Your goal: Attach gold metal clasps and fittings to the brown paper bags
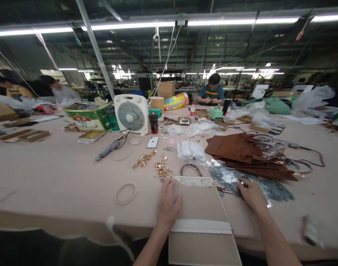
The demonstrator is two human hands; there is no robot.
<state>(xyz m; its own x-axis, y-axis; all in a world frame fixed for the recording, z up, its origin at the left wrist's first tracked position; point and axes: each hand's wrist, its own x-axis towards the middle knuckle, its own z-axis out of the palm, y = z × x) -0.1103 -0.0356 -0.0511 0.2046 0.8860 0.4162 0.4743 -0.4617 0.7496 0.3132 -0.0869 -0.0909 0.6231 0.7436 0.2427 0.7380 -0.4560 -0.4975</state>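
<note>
A long beige panel [200,207], folded across by a white strip, lies before me and hangs over the table's front edge. It looks like a flat bag piece, with a brown looped handle [191,166] at its far end. My left hand [169,205] grips its far left corner, thumb on top. To the right, my right hand [252,194] has its fingers bent together at a pile of small grey metal pieces [277,190]; what they pinch is too small to make out. A brown strap with a metal end [226,190] sticks out between panel and pile.
Gold-coloured hardware [144,159] lies beyond my left hand, near a phone [152,142], a corded tool [109,149] and a fan [132,114]. Brown bag pieces [238,149] are stacked right. A tape ring [126,193] lies left. A co-worker [212,92] sits across.
</note>
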